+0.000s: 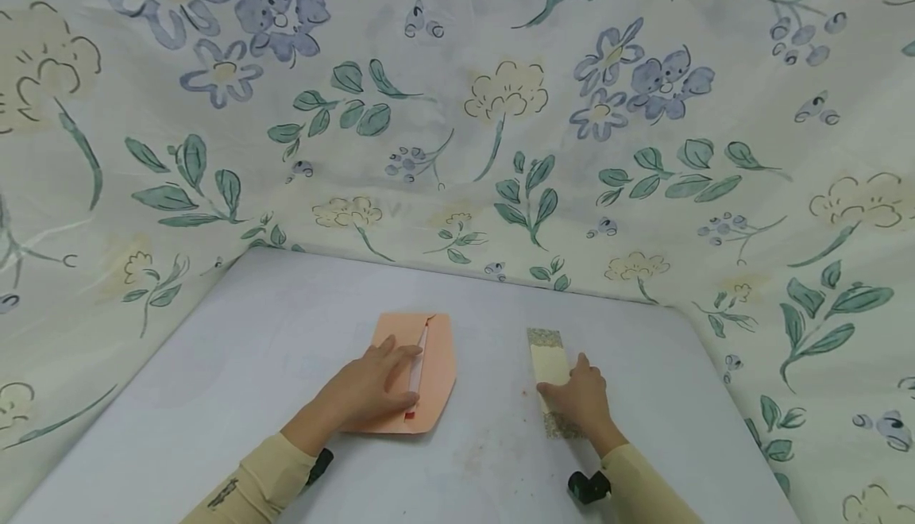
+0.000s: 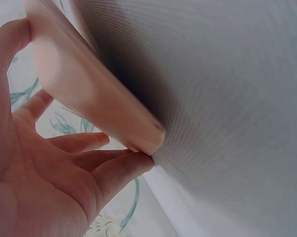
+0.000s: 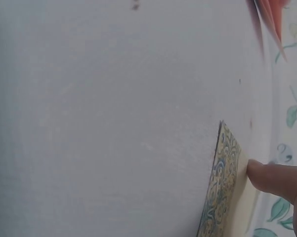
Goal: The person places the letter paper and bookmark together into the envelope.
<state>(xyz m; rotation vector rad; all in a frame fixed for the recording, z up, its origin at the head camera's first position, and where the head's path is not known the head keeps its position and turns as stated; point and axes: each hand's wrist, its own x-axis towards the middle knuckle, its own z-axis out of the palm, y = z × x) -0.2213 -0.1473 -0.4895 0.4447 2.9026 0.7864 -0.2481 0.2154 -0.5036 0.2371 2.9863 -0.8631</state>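
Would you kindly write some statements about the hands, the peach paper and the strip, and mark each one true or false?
1. The left hand touches the peach paper. True.
2. The thumb of the right hand touches the strip. True.
3. The strip lies on top of the peach paper. False: the two are apart.
4. The strip is patterned only in its middle. False: its ends are patterned and its middle is pale.
5. Both sleeves are beige. True.

White tabletop (image 1: 493, 341) — peach paper piece (image 1: 439, 365), pattern-ended cream strip (image 1: 549, 361) on it — brownish smudges (image 1: 475, 457).
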